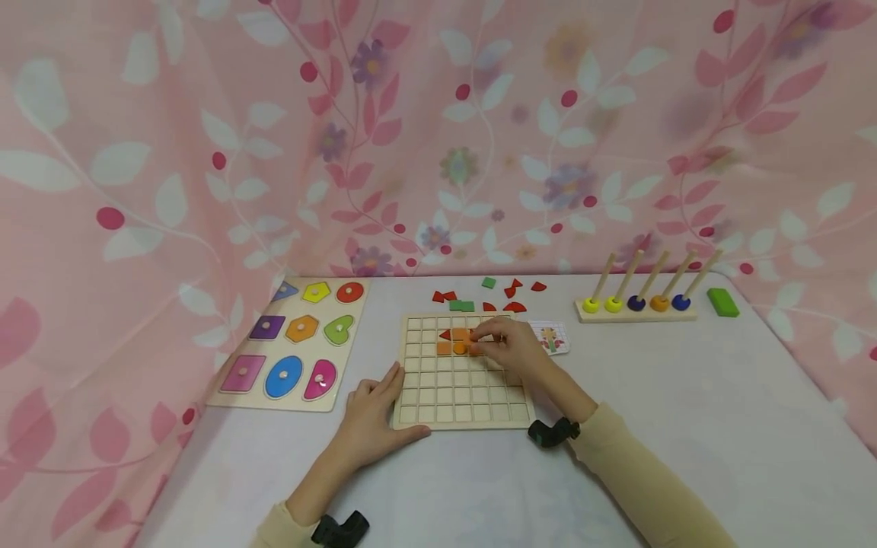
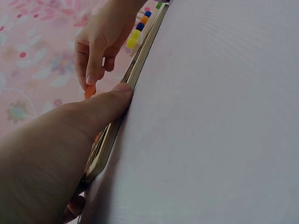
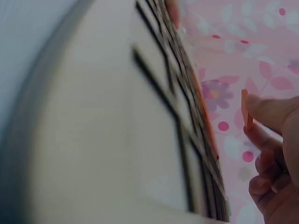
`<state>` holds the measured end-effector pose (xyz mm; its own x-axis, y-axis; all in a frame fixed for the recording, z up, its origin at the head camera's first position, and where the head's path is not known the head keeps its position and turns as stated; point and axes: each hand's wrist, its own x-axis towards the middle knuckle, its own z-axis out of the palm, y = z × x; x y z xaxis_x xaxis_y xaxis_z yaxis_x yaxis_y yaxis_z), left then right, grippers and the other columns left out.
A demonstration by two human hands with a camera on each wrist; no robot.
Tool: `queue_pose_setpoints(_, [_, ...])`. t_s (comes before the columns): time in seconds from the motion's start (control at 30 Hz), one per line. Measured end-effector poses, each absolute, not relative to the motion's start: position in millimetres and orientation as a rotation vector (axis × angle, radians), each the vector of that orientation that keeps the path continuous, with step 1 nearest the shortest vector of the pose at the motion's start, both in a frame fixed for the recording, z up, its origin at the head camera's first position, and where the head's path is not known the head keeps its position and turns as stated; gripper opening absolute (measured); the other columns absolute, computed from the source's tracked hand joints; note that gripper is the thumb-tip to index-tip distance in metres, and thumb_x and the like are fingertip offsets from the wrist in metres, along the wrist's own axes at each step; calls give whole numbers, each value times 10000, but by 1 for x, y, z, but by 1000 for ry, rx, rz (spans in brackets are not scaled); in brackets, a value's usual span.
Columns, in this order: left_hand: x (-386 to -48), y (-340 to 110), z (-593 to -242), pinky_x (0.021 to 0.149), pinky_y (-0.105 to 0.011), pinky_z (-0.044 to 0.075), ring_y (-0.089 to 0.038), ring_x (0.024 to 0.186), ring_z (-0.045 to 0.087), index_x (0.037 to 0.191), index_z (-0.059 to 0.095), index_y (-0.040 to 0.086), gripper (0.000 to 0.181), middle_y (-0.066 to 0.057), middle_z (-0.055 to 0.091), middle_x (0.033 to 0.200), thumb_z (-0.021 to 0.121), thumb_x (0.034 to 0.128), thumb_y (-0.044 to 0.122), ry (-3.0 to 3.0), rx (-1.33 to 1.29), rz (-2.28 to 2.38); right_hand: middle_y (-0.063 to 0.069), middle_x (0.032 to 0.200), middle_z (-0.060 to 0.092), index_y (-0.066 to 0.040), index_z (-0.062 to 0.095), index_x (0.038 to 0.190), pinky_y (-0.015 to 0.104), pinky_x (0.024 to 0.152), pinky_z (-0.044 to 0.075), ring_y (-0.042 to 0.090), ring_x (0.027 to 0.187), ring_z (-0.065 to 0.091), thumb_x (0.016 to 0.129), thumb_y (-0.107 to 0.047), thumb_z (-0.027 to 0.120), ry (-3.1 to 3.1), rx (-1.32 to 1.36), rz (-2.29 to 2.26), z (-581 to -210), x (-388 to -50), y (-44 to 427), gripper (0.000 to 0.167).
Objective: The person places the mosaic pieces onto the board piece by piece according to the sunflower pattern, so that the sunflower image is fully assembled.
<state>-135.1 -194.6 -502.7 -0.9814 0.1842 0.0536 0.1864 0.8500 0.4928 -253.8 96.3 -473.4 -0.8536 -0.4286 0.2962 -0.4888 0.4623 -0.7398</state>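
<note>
A wooden grid board (image 1: 445,396) lies flat on the table in the head view. My left hand (image 1: 370,418) rests at its near left corner, thumb along the front edge and fingers against the left side. Over the upper part of the grid, my right hand (image 1: 510,346) pinches a thin orange piece (image 3: 246,109) between thumb and fingers; its full outline is hidden. Below those fingertips, an orange square (image 1: 444,348), another orange square (image 1: 460,334) and a red triangle (image 1: 445,335) sit in the grid. The right hand partly covers other pieces there.
Loose red pieces (image 1: 515,307) and green squares (image 1: 461,306) lie behind the board. A pattern card (image 1: 551,339) is at its right. Further right stand a peg rack (image 1: 633,313) with coloured rings and a green block (image 1: 722,302). A shape puzzle (image 1: 308,346) lies left.
</note>
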Motion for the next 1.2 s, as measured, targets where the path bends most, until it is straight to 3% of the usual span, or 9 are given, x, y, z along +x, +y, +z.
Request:
queue_pose_setpoints(0.17, [-137, -192, -501, 889, -390, 389, -206, 1179, 439, 1648, 380, 111, 1166, 0, 288, 1749, 809, 772, 749, -3023, -303, -781, -81, 1058, 763, -189, 845, 1046, 244, 731, 474, 154, 860, 593, 922, -218, 853, -2627, 948, 1436, -486, -254, 98, 127])
queue_pose_setpoints(0.4, [-136, -193, -498, 870, -388, 390, -217, 1176, 443, 1648, 381, 118, 1168, -13, 298, 1746, 808, 767, 755, -3041, -290, -789, -57, 1165, 760, -181, 830, 1046, 315, 934, 556, 140, 1108, 678, 960, -219, 817, -2615, 1136, 1299, -499, -251, 95, 96])
queue_pose_setpoints(0.67, [-137, -192, -501, 898, -397, 371, -208, 1154, 439, 1650, 376, 120, 1170, -15, 296, 1746, 797, 770, 764, -3044, -302, -780, -25, 1150, 734, -153, 839, 1020, 386, 951, 572, 182, 1096, 679, 946, -180, 827, -2552, 1197, 1237, -504, -251, 96, 79])
queue_pose_setpoints(1.2, [-134, -193, -497, 917, -418, 380, -230, 1190, 449, 1651, 371, 116, 1158, -25, 295, 1747, 816, 776, 731, -3056, -288, -784, -50, 1135, 726, -171, 843, 1028, 351, 935, 568, 140, 1063, 663, 969, -209, 804, -2589, 1157, 1187, -505, -250, 91, 81])
